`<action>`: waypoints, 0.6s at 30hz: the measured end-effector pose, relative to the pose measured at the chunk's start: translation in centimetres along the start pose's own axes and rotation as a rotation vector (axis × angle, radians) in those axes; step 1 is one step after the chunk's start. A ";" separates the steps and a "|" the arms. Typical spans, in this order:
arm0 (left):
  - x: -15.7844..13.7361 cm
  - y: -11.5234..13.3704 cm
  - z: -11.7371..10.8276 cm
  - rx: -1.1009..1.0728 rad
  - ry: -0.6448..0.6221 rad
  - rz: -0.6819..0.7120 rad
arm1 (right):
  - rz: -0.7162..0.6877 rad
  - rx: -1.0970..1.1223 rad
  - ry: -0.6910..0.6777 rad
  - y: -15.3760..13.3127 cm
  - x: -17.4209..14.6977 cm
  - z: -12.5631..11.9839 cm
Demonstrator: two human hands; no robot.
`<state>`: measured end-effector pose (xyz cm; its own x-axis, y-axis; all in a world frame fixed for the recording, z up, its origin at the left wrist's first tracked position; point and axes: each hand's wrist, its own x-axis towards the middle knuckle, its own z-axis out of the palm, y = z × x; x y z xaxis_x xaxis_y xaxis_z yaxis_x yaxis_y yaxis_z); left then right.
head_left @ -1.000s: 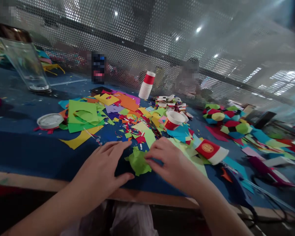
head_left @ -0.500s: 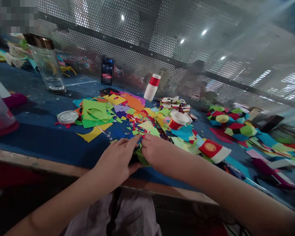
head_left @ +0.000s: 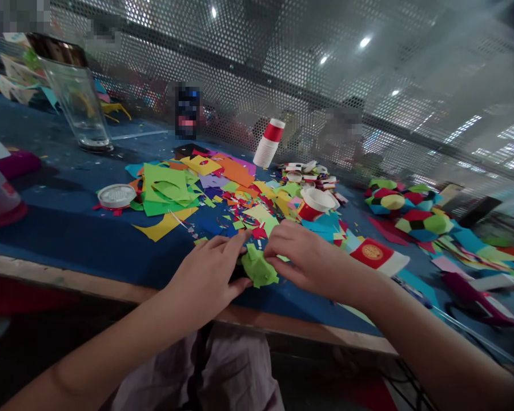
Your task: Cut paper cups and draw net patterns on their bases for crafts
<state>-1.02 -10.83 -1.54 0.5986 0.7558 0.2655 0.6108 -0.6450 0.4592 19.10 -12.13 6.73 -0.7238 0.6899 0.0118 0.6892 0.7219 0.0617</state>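
Fingers [head_left: 282,251] of right hand [head_left: 308,260] pinch the crumpled green paper [head_left: 259,268] at its right edge; I see left hand [head_left: 208,277] fingers pressed on its left side. Red cup [head_left: 379,255] lying just right of them, paper scraps [head_left: 223,194] beyond, on blue table [head_left: 68,240].

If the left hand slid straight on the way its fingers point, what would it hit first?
The left hand points up and right across the table. It would most likely meet the crumpled green paper first, which its fingertips already seem to touch, then the right hand behind it.
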 end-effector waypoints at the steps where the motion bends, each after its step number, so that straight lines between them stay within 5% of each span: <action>1: 0.0 0.0 0.0 0.003 0.000 0.001 | -0.008 0.029 -0.009 0.1 -0.2 0.3; 8: 0.2 0.0 0.1 0.027 -0.012 0.025 | 0.015 0.150 -0.090 0.1 -0.9 1.5; 18: 0.0 0.3 0.0 0.060 0.006 0.054 | 0.058 0.166 -0.156 0.3 0.0 0.0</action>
<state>-0.90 -11.02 -1.39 0.6282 0.7205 0.2937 0.6080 -0.6902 0.3924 19.32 -11.88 6.78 -0.6775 0.7212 -0.1444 0.7351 0.6706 -0.0999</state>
